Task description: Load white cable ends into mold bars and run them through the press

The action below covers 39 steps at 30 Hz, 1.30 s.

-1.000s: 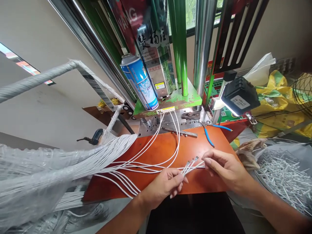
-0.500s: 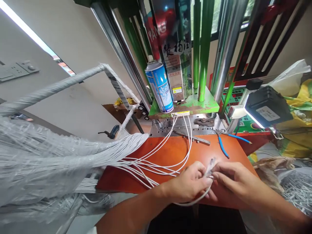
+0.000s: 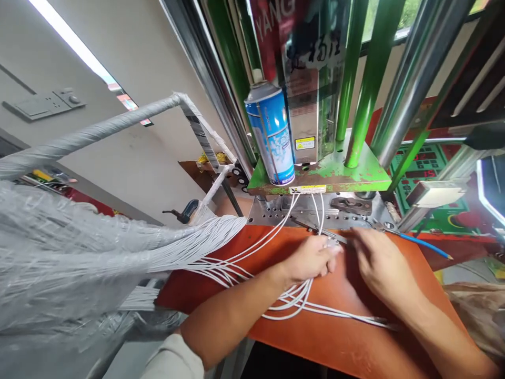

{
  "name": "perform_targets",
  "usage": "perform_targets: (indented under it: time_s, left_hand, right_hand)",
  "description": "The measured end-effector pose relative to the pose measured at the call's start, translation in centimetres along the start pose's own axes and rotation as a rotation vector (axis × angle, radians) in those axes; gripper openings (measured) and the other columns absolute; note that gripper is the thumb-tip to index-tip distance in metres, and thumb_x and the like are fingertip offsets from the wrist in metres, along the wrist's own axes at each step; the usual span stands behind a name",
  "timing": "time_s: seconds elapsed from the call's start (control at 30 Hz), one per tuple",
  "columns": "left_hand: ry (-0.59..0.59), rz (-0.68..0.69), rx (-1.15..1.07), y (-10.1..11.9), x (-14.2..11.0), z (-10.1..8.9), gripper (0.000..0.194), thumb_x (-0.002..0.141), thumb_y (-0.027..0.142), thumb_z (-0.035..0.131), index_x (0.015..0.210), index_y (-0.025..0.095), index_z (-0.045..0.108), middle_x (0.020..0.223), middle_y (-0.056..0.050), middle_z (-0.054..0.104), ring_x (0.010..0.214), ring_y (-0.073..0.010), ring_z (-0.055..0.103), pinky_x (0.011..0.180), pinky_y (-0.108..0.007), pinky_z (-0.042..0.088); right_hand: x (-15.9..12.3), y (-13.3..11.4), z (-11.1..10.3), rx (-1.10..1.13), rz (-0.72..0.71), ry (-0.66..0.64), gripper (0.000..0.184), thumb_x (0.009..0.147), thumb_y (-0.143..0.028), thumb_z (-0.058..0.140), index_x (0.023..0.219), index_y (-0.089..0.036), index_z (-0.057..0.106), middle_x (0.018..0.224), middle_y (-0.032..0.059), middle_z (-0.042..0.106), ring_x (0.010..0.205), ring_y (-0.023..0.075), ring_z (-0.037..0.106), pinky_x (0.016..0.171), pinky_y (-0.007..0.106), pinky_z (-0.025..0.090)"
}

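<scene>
A vertical press with green and chrome columns [image 3: 373, 84] is seen at the far side, its columns set on a chipped green base plate [image 3: 339, 179]; a green digital control panel [image 3: 424, 163] is placed to the right of it. An orange-brown table [image 3: 339, 347] is set in front of the press, and a large bundle of white cables [image 3: 79, 252], partly wrapped in clear plastic, is spread in from the left.

A blue-and-white aerosol can [image 3: 270, 131] is stood upright on the base plate; a perforated steel plate [image 3: 272, 213] is fixed below it, at the far edge of the table. Blue-handled pliers [image 3: 426, 246] are laid to the right, their head close to the right hand.

Several white cables [image 3: 292, 308] are drawn from the bundle across the table, some looped near the near edge and others run up to the steel plate. Small metal cable ends [image 3: 331, 243], partly blurred, are shown at the left hand [image 3: 307, 260], whose grip is closed around the cables; the right hand [image 3: 379, 260] is held just beside it, fingers curved downward, and whether anything is gripped by it cannot be told.
</scene>
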<state>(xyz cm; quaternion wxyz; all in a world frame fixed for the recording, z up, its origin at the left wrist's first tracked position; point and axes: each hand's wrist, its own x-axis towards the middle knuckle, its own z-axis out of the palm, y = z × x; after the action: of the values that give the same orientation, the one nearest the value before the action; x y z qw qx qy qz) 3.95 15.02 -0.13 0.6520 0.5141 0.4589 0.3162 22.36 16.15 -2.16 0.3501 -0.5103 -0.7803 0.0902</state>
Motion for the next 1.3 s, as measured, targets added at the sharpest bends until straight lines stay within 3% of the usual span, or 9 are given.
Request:
perform_targets:
  time_s: [0.1,0.23,0.37,0.57,0.8,0.97,1.1,1.2,1.3]
  left_hand:
    - [-0.034,-0.06,0.027,0.3,-0.5,-2.2,0.043,0.089,0.059,0.064,0.097,0.018,0.051,0.069,0.002,0.062,0.047,-0.0074,0.053,0.045,-0.018,0.04]
    - [-0.115,-0.096,0.023,0.6,-0.9,-2.8,0.049,0.083,0.061,0.071,0.092,0.017,0.051,0.073,-0.004,0.067,0.051,-0.0121,0.063,0.049,-0.023,0.052]
    - [-0.054,-0.123,0.099,0.4,-0.7,-2.2,0.042,0.084,0.054,0.071,0.087,0.015,0.054,0.068,-0.005,0.068,0.042,-0.0094,0.056,0.04,-0.02,0.045]
    - [0.024,-0.161,0.152,0.6,-0.5,-1.5,0.025,0.088,0.039,0.064,0.082,0.015,0.061,0.056,0.002,0.059,0.035,-0.0067,0.046,0.036,-0.017,0.037]
    - [0.029,-0.15,0.138,1.1,-1.0,-0.8,0.016,0.088,0.029,0.058,0.079,0.016,0.06,0.051,0.004,0.056,0.035,-0.0062,0.043,0.035,-0.016,0.031]
    - [0.042,-0.148,0.129,0.5,-0.8,-1.2,0.016,0.089,0.03,0.056,0.081,0.016,0.06,0.053,0.004,0.057,0.035,-0.0075,0.045,0.035,-0.018,0.033]
    - [0.04,-0.136,0.125,-0.2,-0.8,-0.9,0.018,0.089,0.032,0.056,0.082,0.016,0.061,0.053,0.004,0.057,0.035,-0.0068,0.043,0.037,-0.018,0.032]
    - [0.103,-0.105,0.182,-0.4,-0.9,-0.6,0.02,0.09,0.031,0.055,0.079,0.016,0.061,0.05,0.004,0.055,0.035,-0.0062,0.04,0.037,-0.018,0.03]
    - [0.033,-0.122,0.165,-0.3,-0.8,-0.8,0.023,0.094,0.036,0.053,0.086,0.016,0.059,0.058,0.001,0.061,0.039,-0.0097,0.051,0.04,-0.019,0.038]
  right_hand:
    - [-0.6,0.6,1.0,-0.266,-0.088,-0.121,0.03,0.104,-0.033,0.044,0.115,-0.017,0.068,0.098,0.0106,0.067,0.089,0.0294,0.056,0.075,0.04,0.041]
    - [-1.1,0.4,0.3,-0.247,-0.071,-0.132,0.025,0.104,-0.033,0.046,0.097,-0.019,0.066,0.087,0.0063,0.063,0.081,0.0243,0.057,0.071,0.036,0.039]
    - [-1.6,0.5,-0.2,-0.169,0.07,-0.114,0.024,0.102,-0.041,0.05,0.092,-0.022,0.06,0.08,0.0014,0.063,0.068,0.0195,0.057,0.061,0.033,0.032]
    - [-2.1,-0.2,0.7,-0.115,-0.036,-0.174,0.027,0.105,-0.036,0.041,0.089,-0.021,0.057,0.08,0.002,0.061,0.068,0.0181,0.058,0.062,0.033,0.031]
    - [-2.2,-0.1,0.9,-0.137,-0.091,-0.138,0.031,0.106,-0.04,0.041,0.087,-0.022,0.057,0.076,0.0024,0.06,0.065,0.0177,0.056,0.059,0.033,0.029]
    - [-2.1,-0.1,0.7,-0.103,-0.1,-0.098,0.027,0.106,-0.038,0.042,0.096,-0.021,0.06,0.082,0.0037,0.063,0.07,0.0187,0.059,0.062,0.033,0.035]
    - [-2.1,-0.1,0.8,-0.132,-0.161,-0.102,0.029,0.106,-0.038,0.042,0.089,-0.021,0.058,0.078,0.0031,0.06,0.065,0.0181,0.057,0.059,0.033,0.034]
    - [-2.0,-0.1,0.6,-0.108,-0.206,-0.125,0.029,0.106,-0.037,0.041,0.086,-0.022,0.055,0.074,0.0023,0.058,0.063,0.018,0.055,0.059,0.033,0.035]
    - [-1.8,-0.1,0.3,-0.005,-0.168,-0.134,0.025,0.106,-0.037,0.044,0.094,-0.021,0.059,0.081,0.0039,0.064,0.07,0.0187,0.061,0.064,0.032,0.04]
